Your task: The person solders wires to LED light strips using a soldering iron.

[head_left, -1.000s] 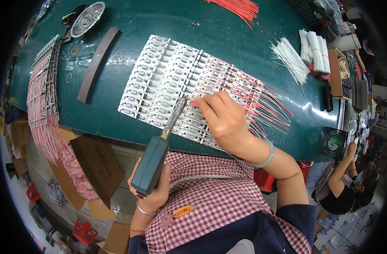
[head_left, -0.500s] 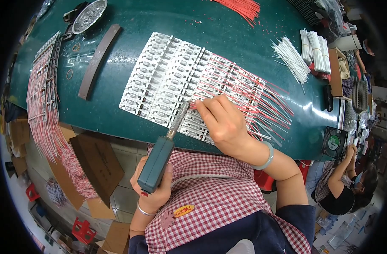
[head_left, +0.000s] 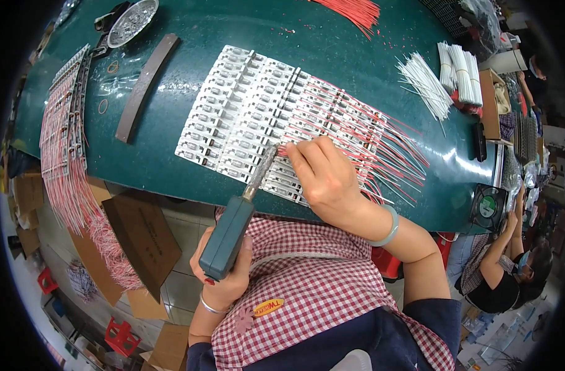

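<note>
My left hand [head_left: 228, 272] is wrapped round the green body of a soldering gun [head_left: 230, 238], whose dark, crusted metal tip points up and away over the work. At that tip, the thumb and fingers of my right hand [head_left: 325, 176] pinch a red wire [head_left: 282, 150]. Beneath lies a panel of white plastic holders [head_left: 248, 117] with small metal contacts, set in close rows. Thin red and white wires [head_left: 397, 151] run from the right-hand rows, trailing out past my right wrist. The joint under the tip is too small to make out.
On the green table [head_left: 152, 167], a dark curved bar [head_left: 147, 89] and a metal dish [head_left: 132, 23] lie left. A wired panel [head_left: 63, 123] hangs over the left edge above cartons. White wire bundles [head_left: 424, 86], red wires [head_left: 350, 13] and a black fan [head_left: 487, 207] surround the right. A co-worker [head_left: 502, 272] sits beyond.
My two hands, the soldering gun and the wire stay almost where they were. The panel appears shifted by a tiny amount. At the right, the co-worker's hands have moved slightly.
</note>
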`<move>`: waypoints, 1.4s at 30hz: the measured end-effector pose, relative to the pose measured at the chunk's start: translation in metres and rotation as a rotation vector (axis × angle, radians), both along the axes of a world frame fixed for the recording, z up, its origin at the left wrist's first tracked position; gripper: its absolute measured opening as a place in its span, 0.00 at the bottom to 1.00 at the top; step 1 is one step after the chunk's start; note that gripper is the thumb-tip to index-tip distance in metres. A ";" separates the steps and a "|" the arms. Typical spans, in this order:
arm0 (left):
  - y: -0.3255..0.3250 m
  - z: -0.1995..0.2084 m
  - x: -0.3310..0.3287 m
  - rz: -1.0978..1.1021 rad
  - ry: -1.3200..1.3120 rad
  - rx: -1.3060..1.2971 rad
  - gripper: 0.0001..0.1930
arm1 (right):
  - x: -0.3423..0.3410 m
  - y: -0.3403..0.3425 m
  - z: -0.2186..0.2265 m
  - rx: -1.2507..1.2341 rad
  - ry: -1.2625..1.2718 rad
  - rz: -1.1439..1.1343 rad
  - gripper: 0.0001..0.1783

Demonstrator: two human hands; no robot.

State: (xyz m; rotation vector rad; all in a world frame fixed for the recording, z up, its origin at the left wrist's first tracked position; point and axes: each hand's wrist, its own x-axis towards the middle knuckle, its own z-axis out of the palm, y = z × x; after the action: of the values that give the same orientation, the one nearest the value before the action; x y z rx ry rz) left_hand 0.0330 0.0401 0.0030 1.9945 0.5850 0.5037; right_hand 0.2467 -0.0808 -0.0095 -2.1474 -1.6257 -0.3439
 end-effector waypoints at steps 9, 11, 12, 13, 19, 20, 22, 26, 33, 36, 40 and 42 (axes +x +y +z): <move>0.000 -0.004 -0.006 0.049 -0.071 -0.013 0.11 | 0.000 0.000 -0.001 -0.002 -0.013 -0.022 0.19; 0.001 -0.001 -0.004 0.049 -0.078 -0.011 0.11 | 0.000 -0.001 0.000 0.003 0.003 -0.026 0.19; 0.001 0.000 -0.004 0.049 -0.084 -0.010 0.11 | 0.000 -0.002 0.002 0.026 0.012 -0.018 0.18; 0.001 -0.001 -0.004 0.049 -0.084 -0.010 0.11 | -0.001 -0.003 0.003 0.049 0.021 -0.009 0.18; 0.000 -0.003 -0.009 0.043 -0.061 -0.002 0.11 | -0.008 -0.003 -0.002 0.083 0.049 0.012 0.17; -0.001 -0.005 -0.011 0.036 -0.051 0.004 0.11 | -0.008 -0.003 -0.002 0.083 0.051 0.012 0.17; -0.001 -0.005 -0.012 0.028 -0.043 0.010 0.11 | -0.008 -0.003 -0.001 0.070 0.062 0.003 0.16; -0.001 -0.002 -0.011 0.009 -0.012 -0.034 0.11 | -0.009 -0.002 0.001 0.068 0.050 0.007 0.15; 0.001 0.000 -0.011 -0.024 0.015 0.052 0.10 | -0.010 -0.001 0.003 0.027 0.032 0.006 0.16; 0.001 -0.005 -0.014 -0.011 0.016 -0.003 0.10 | -0.009 -0.001 0.002 0.019 0.030 0.006 0.16; 0.000 -0.004 -0.014 0.007 -0.029 0.033 0.11 | -0.010 -0.002 0.001 0.002 0.026 0.002 0.17; -0.001 -0.008 -0.017 0.039 -0.071 0.001 0.11 | -0.010 -0.002 0.001 0.006 0.020 0.000 0.17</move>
State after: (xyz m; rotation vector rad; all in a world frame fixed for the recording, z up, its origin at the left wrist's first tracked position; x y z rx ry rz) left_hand 0.0161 0.0392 -0.0051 1.9612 0.5804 0.5964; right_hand 0.2369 -0.0828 -0.0083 -2.1396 -1.6123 -0.3259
